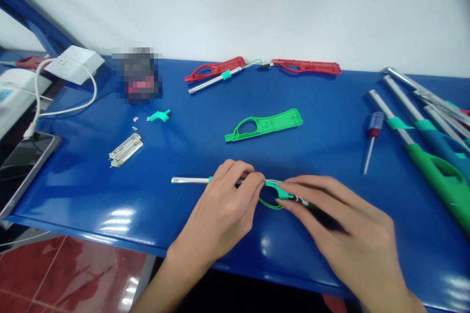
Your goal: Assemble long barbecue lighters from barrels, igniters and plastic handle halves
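An opened stick lighter with a metal tube (191,180) lies low over the table in front of me, its tube pointing left. My left hand (225,208) closes around it where the tube meets the green half shell (270,205), and hides that joint. At the handle end, my right hand (348,227) pinches the teal trigger (283,192) between thumb and fingers. A thin wire runs along the shell's top, and a black part shows under my right fingers. Behind my hands rests the other green half shell (281,123), inner side up.
A screwdriver (374,129) lies right, beside whole lighters (436,171). Red shell halves (306,66) sit along the wall. Left are clear fuel tanks (127,150), a loose teal trigger (160,116), a phone (27,166) with a cable and a white box (77,63).
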A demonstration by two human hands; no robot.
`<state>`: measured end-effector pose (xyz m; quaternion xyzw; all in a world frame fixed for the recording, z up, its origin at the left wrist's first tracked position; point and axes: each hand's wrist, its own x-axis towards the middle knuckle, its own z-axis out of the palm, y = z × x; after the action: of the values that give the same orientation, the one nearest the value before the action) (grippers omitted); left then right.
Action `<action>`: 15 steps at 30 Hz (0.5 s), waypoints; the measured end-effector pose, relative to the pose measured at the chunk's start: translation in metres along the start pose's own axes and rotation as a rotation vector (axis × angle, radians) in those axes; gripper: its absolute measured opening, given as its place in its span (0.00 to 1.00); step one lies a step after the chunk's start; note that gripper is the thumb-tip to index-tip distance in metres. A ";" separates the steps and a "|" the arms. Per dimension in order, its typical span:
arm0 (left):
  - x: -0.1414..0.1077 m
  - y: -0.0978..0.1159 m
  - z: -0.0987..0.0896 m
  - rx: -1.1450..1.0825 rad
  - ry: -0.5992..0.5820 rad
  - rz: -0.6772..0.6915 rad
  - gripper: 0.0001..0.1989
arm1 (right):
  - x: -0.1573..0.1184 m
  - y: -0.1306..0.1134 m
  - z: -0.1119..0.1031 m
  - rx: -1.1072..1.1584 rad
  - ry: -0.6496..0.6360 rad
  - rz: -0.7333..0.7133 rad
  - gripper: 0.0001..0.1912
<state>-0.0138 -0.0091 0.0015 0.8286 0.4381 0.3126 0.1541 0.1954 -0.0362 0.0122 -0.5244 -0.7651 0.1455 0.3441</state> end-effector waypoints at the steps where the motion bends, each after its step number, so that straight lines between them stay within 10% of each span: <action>1: 0.000 0.000 0.000 -0.001 0.000 -0.003 0.06 | 0.000 0.000 0.000 0.002 0.002 0.003 0.07; 15: 0.005 0.002 -0.007 0.117 -0.095 0.035 0.08 | -0.003 0.007 0.002 -0.084 0.027 -0.071 0.07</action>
<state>-0.0153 -0.0065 0.0099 0.8577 0.4332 0.2495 0.1204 0.1993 -0.0355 0.0061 -0.5129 -0.7839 0.0937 0.3370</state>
